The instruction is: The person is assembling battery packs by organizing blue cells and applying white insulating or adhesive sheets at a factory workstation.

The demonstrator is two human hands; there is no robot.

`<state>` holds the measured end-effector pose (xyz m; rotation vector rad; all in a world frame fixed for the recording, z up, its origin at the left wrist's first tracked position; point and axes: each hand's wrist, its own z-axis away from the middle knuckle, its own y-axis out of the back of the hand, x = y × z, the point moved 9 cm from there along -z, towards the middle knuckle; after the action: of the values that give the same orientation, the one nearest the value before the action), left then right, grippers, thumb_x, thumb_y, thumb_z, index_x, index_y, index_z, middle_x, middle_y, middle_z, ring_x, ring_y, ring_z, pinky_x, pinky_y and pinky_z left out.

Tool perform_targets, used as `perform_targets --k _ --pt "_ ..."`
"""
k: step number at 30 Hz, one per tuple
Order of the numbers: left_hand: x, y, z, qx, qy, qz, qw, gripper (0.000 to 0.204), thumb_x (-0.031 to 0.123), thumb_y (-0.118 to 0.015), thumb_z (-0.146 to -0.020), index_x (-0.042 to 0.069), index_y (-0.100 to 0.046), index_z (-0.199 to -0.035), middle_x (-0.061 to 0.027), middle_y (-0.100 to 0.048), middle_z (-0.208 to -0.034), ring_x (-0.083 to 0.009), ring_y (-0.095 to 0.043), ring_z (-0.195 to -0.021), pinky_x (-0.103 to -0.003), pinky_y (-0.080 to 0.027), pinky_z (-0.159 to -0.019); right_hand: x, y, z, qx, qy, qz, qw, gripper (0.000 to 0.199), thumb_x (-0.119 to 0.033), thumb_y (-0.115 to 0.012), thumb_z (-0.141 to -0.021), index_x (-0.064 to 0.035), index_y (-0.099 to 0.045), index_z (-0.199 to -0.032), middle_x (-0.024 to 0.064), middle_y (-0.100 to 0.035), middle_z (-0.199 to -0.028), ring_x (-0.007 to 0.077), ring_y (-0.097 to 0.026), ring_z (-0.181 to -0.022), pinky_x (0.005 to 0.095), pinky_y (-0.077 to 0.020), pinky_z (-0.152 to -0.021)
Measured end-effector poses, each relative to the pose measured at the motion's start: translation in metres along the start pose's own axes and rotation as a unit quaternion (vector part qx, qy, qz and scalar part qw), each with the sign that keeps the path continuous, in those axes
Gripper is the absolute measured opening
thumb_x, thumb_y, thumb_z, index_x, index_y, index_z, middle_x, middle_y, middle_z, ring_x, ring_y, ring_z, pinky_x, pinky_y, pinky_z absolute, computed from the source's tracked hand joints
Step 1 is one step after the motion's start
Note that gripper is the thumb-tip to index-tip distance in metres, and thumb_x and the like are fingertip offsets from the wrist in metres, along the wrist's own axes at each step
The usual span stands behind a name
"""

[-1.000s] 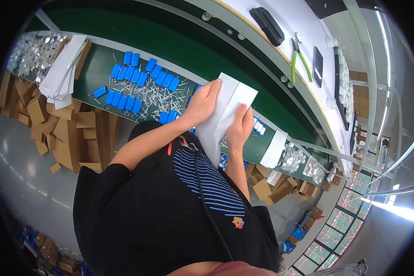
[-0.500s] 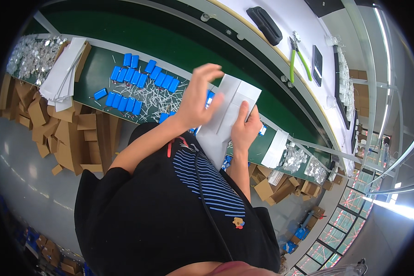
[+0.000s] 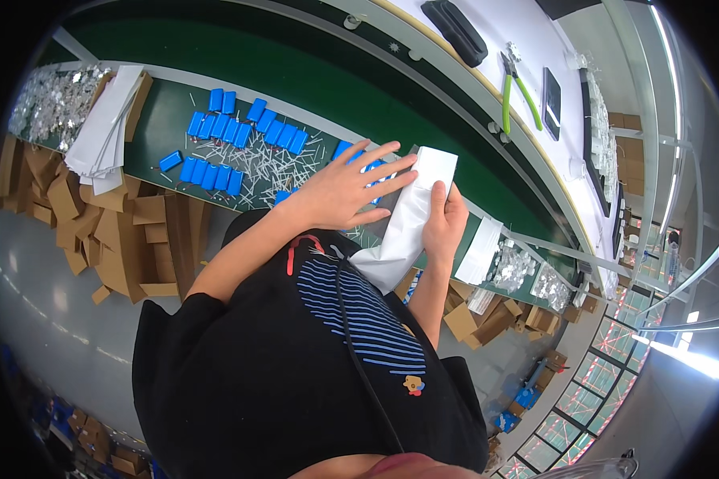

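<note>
My right hand (image 3: 445,220) grips the right edge of a long white sheet-like pack (image 3: 407,219) that hangs down over my dark shirt. Beside it, my left hand (image 3: 347,190) is spread flat with its fingertips touching the pack's left side. Under and behind that hand lie blue rectangular cells (image 3: 244,136) in rows on the green bench top (image 3: 160,112), among scattered thin white strips.
A stack of white sheets (image 3: 104,132) lies at the bench's left end beside a heap of clear bags (image 3: 52,100). Brown cardboard pieces (image 3: 116,231) cover the floor below. Another white pack (image 3: 479,249) and clear bags (image 3: 519,267) lie at right. Green-handled pliers (image 3: 518,92) rest on the far white table.
My left hand lifted off the white pack, swung over it, and now lies spread lower on its left side. The pack has turned narrower and shifted right in my right hand.
</note>
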<state>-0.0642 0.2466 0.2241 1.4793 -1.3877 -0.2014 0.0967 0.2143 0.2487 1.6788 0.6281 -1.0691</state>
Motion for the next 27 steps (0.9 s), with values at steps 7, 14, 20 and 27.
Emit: perform_targets --k 7,14,20,27 --pt "-0.036 -0.008 0.016 0.002 0.071 -0.102 0.992 0.062 0.050 -0.044 -0.100 0.018 -0.038 -0.152 -0.0048 -0.030 -0.161 -0.0277 -0.030 -0.147 -0.049 -0.024 -0.120 0.016 0.048 -0.004 0.067 -0.043 -0.024 0.997 0.033 -0.024 -0.053 -0.104 0.0064 -0.063 -0.112 0.0061 -0.069 -0.083 0.0068 -0.056 -0.063 0.0183 -0.0445 -0.056" --pt "-0.032 0.023 0.016 0.179 0.097 0.702 0.682 0.065 0.046 -0.040 -0.103 0.010 -0.026 -0.156 -0.0105 -0.021 -0.163 -0.0355 -0.038 -0.141 -0.054 -0.030 -0.115 0.015 0.020 -0.004 -0.107 -0.056 0.120 0.985 0.025 -0.021 -0.054 -0.102 0.0016 -0.064 -0.105 0.0071 -0.066 -0.076 0.0110 -0.055 -0.061 0.0245 -0.0421 -0.053" --pt "-0.009 0.029 -0.003 0.233 0.061 0.450 0.860 0.071 0.054 -0.023 -0.103 0.007 -0.026 -0.155 -0.0166 -0.028 -0.160 -0.0343 -0.043 -0.139 -0.054 -0.028 -0.116 0.019 -0.024 0.005 -0.143 0.004 0.014 0.990 0.022 -0.018 -0.056 -0.099 0.0010 -0.065 -0.106 0.0088 -0.067 -0.075 0.0150 -0.056 -0.058 0.0275 -0.0432 -0.054" --pt "-0.002 0.007 -0.006 0.139 0.090 0.470 0.867 0.071 0.055 -0.022 -0.103 0.006 -0.027 -0.155 -0.0149 -0.028 -0.160 -0.0330 -0.049 -0.134 -0.052 -0.034 -0.113 -0.013 -0.047 0.018 -0.203 0.093 0.057 0.973 0.018 -0.014 -0.059 -0.095 0.0022 -0.064 -0.101 0.0103 -0.065 -0.073 0.0196 -0.053 -0.055 0.0298 -0.0413 -0.053"
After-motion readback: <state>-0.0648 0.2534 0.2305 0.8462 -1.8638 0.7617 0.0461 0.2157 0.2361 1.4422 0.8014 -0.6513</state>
